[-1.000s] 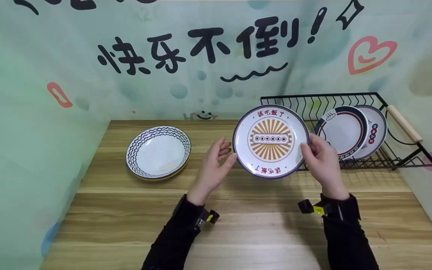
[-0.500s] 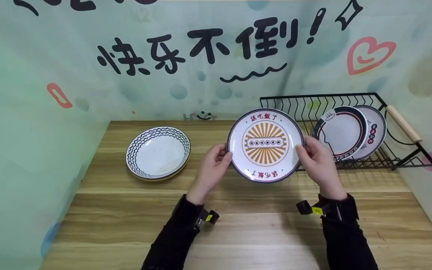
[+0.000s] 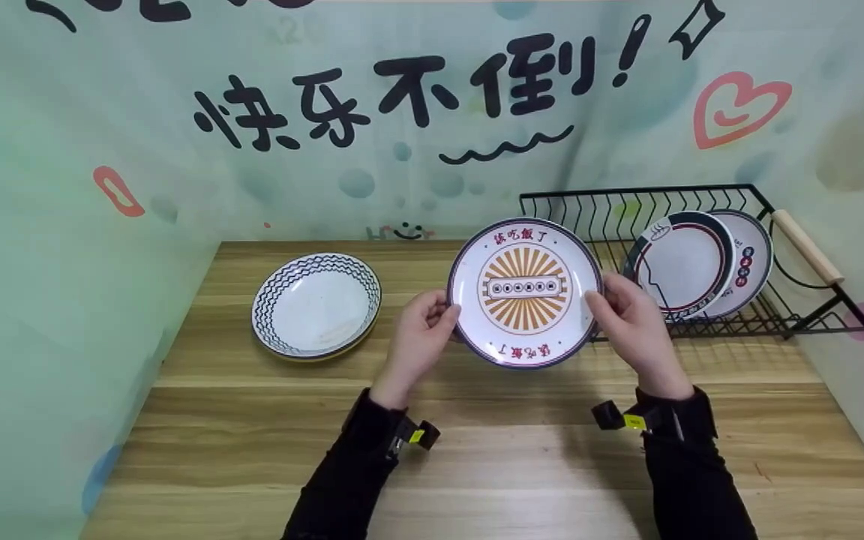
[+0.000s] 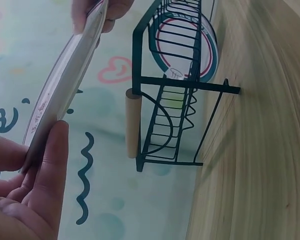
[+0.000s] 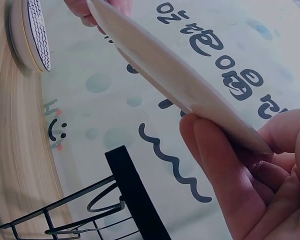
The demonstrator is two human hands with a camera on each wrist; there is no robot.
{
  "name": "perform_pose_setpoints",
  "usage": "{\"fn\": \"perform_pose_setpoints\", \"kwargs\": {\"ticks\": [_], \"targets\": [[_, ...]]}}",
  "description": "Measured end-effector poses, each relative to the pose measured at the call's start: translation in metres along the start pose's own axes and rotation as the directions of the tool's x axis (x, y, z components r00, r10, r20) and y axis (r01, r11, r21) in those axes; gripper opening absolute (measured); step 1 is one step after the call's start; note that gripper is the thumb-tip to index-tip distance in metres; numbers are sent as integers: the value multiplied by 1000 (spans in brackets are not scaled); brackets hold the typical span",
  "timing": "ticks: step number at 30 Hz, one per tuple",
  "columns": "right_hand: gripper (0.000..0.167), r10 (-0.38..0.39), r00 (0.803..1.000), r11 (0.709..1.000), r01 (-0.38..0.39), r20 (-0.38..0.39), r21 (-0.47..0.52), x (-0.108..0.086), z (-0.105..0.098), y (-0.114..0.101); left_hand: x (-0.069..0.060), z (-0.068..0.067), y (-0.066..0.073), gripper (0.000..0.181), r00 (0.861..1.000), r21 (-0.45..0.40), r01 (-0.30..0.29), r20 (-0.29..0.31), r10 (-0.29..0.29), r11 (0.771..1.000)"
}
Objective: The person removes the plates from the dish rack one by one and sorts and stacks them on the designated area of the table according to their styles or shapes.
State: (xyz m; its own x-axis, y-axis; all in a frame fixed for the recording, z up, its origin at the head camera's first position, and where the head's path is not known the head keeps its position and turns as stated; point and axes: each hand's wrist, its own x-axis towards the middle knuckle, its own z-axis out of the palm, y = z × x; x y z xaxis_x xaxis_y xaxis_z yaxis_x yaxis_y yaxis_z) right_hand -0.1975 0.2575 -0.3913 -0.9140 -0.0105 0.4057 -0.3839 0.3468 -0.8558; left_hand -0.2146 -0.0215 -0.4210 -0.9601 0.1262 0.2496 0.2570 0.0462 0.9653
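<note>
In the head view a white plate (image 3: 526, 352) with a yellow sunburst, red characters and a blue rim is held up above the table, its face tilted to the camera. My left hand (image 3: 418, 337) pinches its left edge, thumb on the front and fingers behind. On the opposite edge my right hand (image 3: 638, 330) pinches it the same way. Both wrist views show the plate edge-on between thumb and fingers. A white bowl (image 3: 319, 311) with a black wavy pattern, apparently stacked on another dish, stands to the left on the table.
A black wire dish rack (image 3: 702, 187) with a wooden handle (image 3: 808, 247) stands at the back right, partly behind the plate. Leaning in it are a dark-rimmed plate (image 3: 683, 266) and another plate (image 3: 754, 262). A printed cloth wall (image 3: 312, 195) closes off the wooden table (image 3: 492, 465) behind.
The plate has moved left and slightly down with the right hand. My left hand, beside the plate with spread fingers one second ago, has taken hold of its left edge.
</note>
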Motion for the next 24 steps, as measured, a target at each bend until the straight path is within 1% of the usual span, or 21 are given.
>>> {"fn": "perform_pose_setpoints", "kwargs": {"ticks": [3, 7, 10, 14, 18, 21, 24], "targets": [[18, 7, 1000, 1000, -7, 25, 24, -1, 0, -1, -1, -1, 1, 14, 1000, 2, -12, -22, 13, 1000], [18, -15, 999, 999, 14, 39, 38, -1, 0, -1, -1, -2, 1, 16, 999, 9, -9, -46, 9, 1000], [16, -32, 999, 999, 31, 38, 26, -1, 0, -1, 0, -2, 1, 16, 998, 4, -8, -56, 8, 1000], [15, -27, 999, 1000, 27, 33, 8, -1, 1, -2, -1, -2, 2, 17, 998, -10, -20, -68, 19, 1000], [19, -23, 999, 999, 22, 30, 33, 0, 1, -3, -2, -3, 4, 19, 996, -16, -29, -86, 28, 999], [24, -49, 999, 997, 48, 22, 62, 0, 1, -4, -3, -5, 7, 20, 994, -9, -36, -102, 35, 999], [29, -94, 995, 993, 93, 16, 79, 0, 1, -2, -3, -8, 7, 19, 992, 6, -29, -119, 30, 1000]]}}
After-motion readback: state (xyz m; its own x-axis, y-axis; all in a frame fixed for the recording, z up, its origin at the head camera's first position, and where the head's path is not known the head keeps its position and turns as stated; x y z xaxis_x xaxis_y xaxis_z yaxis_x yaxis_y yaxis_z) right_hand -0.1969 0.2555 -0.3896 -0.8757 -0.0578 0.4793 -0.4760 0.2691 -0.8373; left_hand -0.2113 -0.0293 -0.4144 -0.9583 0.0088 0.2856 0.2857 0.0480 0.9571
